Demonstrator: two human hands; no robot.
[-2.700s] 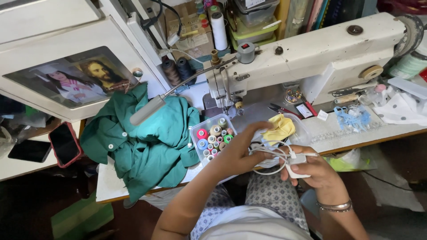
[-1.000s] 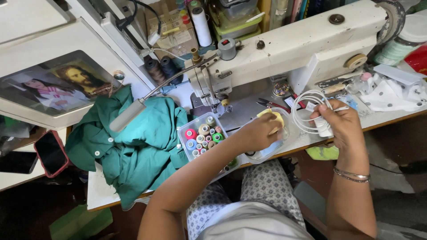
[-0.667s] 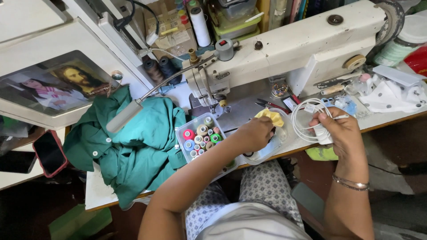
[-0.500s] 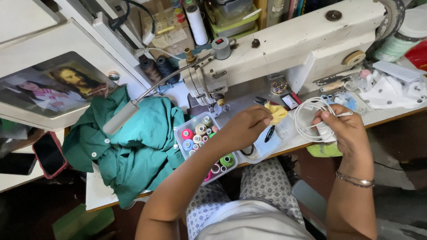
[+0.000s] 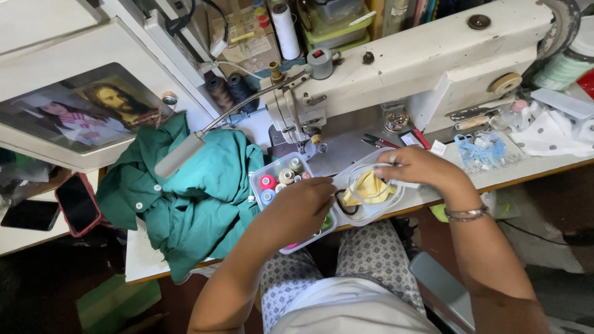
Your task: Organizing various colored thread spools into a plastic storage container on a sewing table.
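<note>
1. A seated person works at a white sewing machine [image 5: 427, 68]; the left hand [image 5: 303, 207] rests curled over a clear plastic box of thread spools [image 5: 278, 182] on the table edge [image 5: 532, 170]. What the fingers grip, if anything, cannot be told, as they are turned away from the camera.
2. The right hand [image 5: 421, 170], with a bracelet [image 5: 465, 214] at the wrist, has its fingers bent around a coil of white cord [image 5: 371, 179], which it holds against the table just right of the box.
3. A yellow piece of cloth [image 5: 368, 188] lies inside the loop of the cord, with dark scissor handles [image 5: 341, 203] just beside it, between the two hands.
4. A green shirt [image 5: 192, 192] lies heaped left of the box, under a grey lamp on a bendable neck [image 5: 179, 154].
5. A phone in a red case [image 5: 77, 203] sits well apart at far left, below a framed picture [image 5: 86, 111].
</note>
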